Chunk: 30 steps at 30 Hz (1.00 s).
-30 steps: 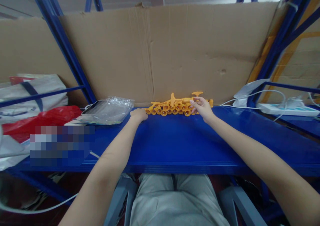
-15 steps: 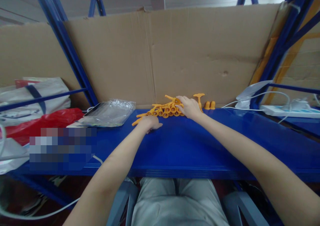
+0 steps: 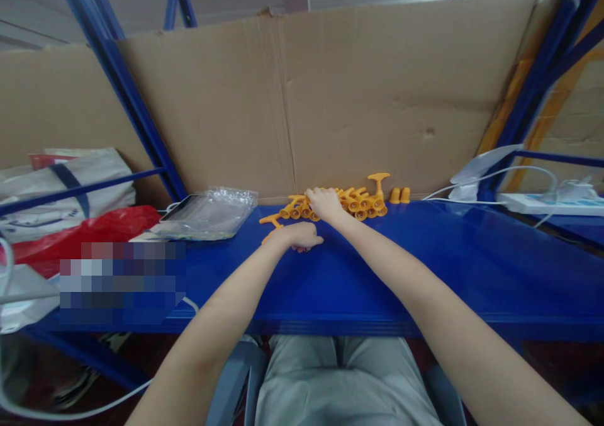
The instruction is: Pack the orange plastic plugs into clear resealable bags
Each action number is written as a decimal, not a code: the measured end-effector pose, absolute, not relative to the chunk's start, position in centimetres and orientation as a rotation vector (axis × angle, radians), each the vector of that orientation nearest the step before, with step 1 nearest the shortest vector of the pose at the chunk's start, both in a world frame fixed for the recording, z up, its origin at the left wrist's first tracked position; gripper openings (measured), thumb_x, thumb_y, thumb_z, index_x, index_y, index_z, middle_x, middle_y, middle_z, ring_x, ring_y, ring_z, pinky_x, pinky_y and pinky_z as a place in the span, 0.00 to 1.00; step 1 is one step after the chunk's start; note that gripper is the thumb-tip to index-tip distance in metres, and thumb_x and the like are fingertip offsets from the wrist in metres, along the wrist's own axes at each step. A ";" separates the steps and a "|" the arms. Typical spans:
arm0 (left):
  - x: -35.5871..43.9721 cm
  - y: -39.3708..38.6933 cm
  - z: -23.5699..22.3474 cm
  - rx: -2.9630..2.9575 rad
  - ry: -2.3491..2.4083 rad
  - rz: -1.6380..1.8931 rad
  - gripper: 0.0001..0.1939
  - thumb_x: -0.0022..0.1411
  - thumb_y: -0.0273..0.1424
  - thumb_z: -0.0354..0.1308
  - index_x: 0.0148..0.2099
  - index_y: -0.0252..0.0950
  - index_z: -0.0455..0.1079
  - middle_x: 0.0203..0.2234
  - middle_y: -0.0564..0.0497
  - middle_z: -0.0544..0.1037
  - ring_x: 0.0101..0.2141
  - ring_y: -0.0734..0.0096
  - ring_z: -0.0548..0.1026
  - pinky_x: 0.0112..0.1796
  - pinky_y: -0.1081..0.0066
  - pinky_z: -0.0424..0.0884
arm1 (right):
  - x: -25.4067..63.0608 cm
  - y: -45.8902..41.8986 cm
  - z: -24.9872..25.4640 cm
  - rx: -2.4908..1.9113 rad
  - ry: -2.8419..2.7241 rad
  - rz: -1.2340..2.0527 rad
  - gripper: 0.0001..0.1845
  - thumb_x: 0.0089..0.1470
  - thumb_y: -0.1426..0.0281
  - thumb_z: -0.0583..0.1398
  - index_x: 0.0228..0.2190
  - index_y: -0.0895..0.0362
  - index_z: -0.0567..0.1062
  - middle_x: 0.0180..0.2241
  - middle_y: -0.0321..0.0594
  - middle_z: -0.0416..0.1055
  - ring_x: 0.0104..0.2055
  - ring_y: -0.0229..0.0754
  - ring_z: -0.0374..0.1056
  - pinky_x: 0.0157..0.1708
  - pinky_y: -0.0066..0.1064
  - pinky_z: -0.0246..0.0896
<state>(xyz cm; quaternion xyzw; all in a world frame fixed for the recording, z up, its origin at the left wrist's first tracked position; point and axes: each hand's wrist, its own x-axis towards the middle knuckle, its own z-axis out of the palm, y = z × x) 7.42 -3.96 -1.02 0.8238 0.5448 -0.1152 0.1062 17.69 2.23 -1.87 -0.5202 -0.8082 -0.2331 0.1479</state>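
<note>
Our left hand (image 3: 302,236) clamps orange T-handled piece (image 3: 272,219); right hand (image 3: 324,203) over pile (image 3: 361,206) beyond, grip hidden: light touch best.

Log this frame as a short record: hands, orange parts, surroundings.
left hand: curled in front of the row, orange T-ended piece jutting out beside it; grip hidden
right hand: over the row of orange parts, fingertips unclear
right end of row: T-topped part, T up
beyond it: two small orange cups, side by side
surface: blue tabletop
behind: cardboard panel
person's left: clear plastic packaging, red bag
</note>
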 end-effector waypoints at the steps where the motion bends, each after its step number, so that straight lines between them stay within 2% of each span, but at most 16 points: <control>1: 7.3 -3.8 -1.0 2.420 1.600 -0.334 0.20 0.61 0.38 0.46 0.28 0.31 0.72 0.18 0.47 0.75 0.16 0.74 0.67 0.24 0.73 0.68 | 17.5 2.2 -1.9 -1.490 -2.324 -0.679 0.18 0.62 0.75 0.47 0.51 0.61 0.67 0.46 0.53 0.71 0.49 0.51 0.67 0.43 0.39 0.55; 3: 6.9 -3.4 -0.8 2.449 1.606 -0.319 0.20 0.61 0.38 0.45 0.30 0.30 0.74 0.22 0.46 0.78 0.20 0.72 0.71 0.27 0.73 0.69 | 17.3 2.2 -2.1 -1.470 -2.325 -0.704 0.18 0.62 0.76 0.46 0.50 0.60 0.68 0.48 0.53 0.70 0.51 0.51 0.65 0.45 0.40 0.54; 6: 5.9 -2.6 -0.4 2.566 1.756 -0.262 0.20 0.62 0.36 0.45 0.38 0.30 0.76 0.34 0.41 0.81 0.34 0.64 0.78 0.36 0.73 0.71 | 17.3 2.2 -2.5 -1.452 -2.342 -0.713 0.18 0.62 0.76 0.46 0.49 0.60 0.70 0.49 0.53 0.69 0.52 0.51 0.62 0.47 0.42 0.52; 9: 4.3 -1.8 0.0 2.513 2.059 -0.195 0.21 0.62 0.34 0.44 0.49 0.31 0.74 0.46 0.38 0.78 0.44 0.57 0.76 0.40 0.70 0.70 | 17.7 2.4 -2.8 -1.462 -2.373 -0.693 0.18 0.62 0.76 0.46 0.46 0.62 0.73 0.48 0.54 0.70 0.51 0.51 0.62 0.47 0.43 0.52; 11: 3.3 -1.3 0.1 2.435 2.156 -0.226 0.22 0.61 0.33 0.44 0.51 0.32 0.73 0.48 0.37 0.77 0.47 0.55 0.76 0.41 0.70 0.71 | 18.2 2.4 -2.9 -1.477 -2.377 -0.685 0.18 0.62 0.75 0.47 0.44 0.62 0.74 0.48 0.54 0.70 0.51 0.51 0.62 0.47 0.43 0.51; 16: 2.1 -0.7 0.0 2.324 2.197 -0.307 0.22 0.60 0.31 0.46 0.52 0.32 0.72 0.42 0.37 0.79 0.42 0.56 0.78 0.38 0.70 0.71 | 19.8 2.1 -2.2 -1.458 -2.363 -0.738 0.17 0.61 0.72 0.48 0.44 0.63 0.74 0.47 0.55 0.70 0.49 0.51 0.63 0.47 0.43 0.50; 21: 2.2 -0.8 0.2 2.323 2.153 -0.314 0.19 0.58 0.34 0.49 0.46 0.33 0.75 0.32 0.39 0.81 0.34 0.59 0.79 0.37 0.72 0.71 | 23.6 2.2 0.0 -1.496 -2.217 -0.826 0.19 0.61 0.73 0.46 0.42 0.63 0.74 0.44 0.54 0.71 0.48 0.51 0.63 0.45 0.41 0.50; 26: 2.4 -1.1 0.3 2.251 2.113 -0.371 0.17 0.56 0.34 0.50 0.38 0.31 0.77 0.31 0.38 0.81 0.30 0.59 0.79 0.31 0.72 0.71 | 30.4 3.4 1.1 -1.677 -1.888 -0.812 0.19 0.60 0.72 0.46 0.41 0.64 0.74 0.43 0.56 0.71 0.46 0.52 0.64 0.43 0.40 0.52; 30: 2.7 -1.6 0.5 2.211 2.083 -0.433 0.17 0.55 0.32 0.50 0.40 0.27 0.76 0.33 0.36 0.80 0.29 0.59 0.78 0.27 0.71 0.70 | 35.3 4.1 -0.2 -1.913 -1.621 -0.667 0.20 0.59 0.73 0.46 0.42 0.66 0.73 0.44 0.59 0.71 0.46 0.54 0.65 0.43 0.41 0.55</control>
